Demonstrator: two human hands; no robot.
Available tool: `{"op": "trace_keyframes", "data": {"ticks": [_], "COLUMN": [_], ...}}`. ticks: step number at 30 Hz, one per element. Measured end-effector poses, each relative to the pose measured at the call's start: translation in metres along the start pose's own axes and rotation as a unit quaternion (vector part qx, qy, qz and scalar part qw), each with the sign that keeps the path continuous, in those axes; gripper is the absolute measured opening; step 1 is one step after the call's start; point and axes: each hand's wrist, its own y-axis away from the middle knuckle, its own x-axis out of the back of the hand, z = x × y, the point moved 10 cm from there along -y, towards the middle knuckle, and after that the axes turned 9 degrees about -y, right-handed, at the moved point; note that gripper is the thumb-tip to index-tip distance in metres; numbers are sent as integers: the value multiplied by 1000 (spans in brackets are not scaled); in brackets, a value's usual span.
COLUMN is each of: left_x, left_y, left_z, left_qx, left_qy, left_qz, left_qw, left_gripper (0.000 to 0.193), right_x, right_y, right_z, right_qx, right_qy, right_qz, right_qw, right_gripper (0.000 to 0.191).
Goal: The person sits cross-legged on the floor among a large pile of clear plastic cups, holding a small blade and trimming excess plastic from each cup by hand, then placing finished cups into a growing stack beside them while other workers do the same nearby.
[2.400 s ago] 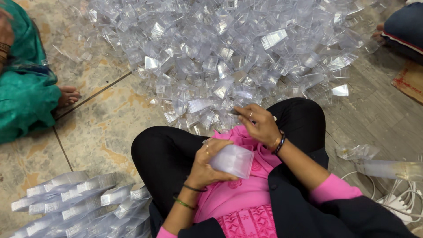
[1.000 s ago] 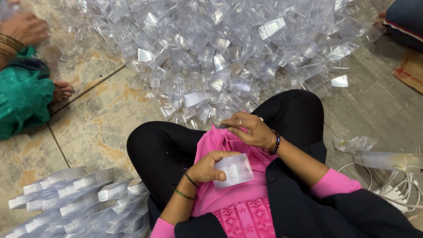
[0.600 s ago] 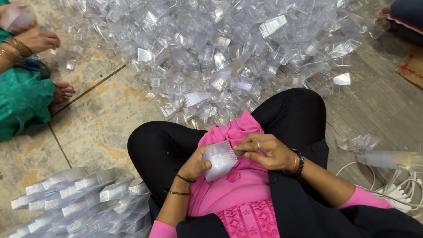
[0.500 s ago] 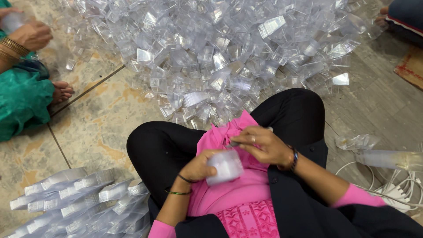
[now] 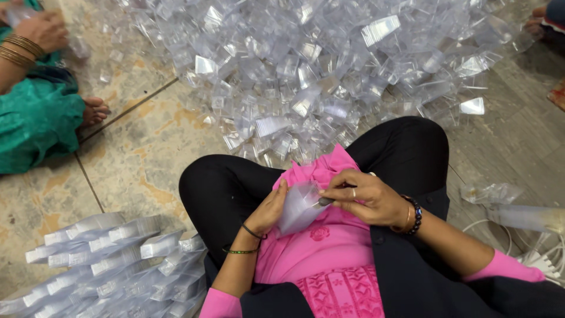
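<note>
Since the earlier frame, the right hand (image 5: 368, 197) has been brought from the heap of clear plastic pieces (image 5: 329, 70) to the small clear plastic box (image 5: 300, 206), pinching its edge. The box is gripped by the left hand (image 5: 271, 206) over the lap.

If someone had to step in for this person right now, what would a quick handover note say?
Left hand: holds a clear plastic piece over the lap, grip shut on it.
Right hand: pinches the same piece at its upper edge.
Loose pile of clear pieces: on the floor just ahead of the knees.
Stacked rows: on the floor at the left side, seemingly finished.
Left: the big pile looks untouched; the piece in hand is mid-work.
A co-worker in green sits at far left.
</note>
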Motion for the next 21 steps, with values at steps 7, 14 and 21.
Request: {"op": "trace_keyframes", "data": {"ticks": [7, 14, 21], "left_x": [-8, -22, -13], "left_y": [6, 3, 10], "left_z": [-13, -20, 27], "left_qx": [2, -7, -71], "left_qy": [-89, -149, -173], "left_qz": [-25, -33, 30], "left_qw": [996, 988, 982], "left_gripper": [68, 63, 66], "right_x": [-21, 3, 11], "right_y": [4, -14, 3], "right_z": [13, 37, 29], "right_qx": [-61, -69, -122], "right_qy": [-23, 71, 4], "right_qz": [-54, 27, 116], "right_qw": [996, 995, 986], "right_gripper": [52, 43, 35]}}
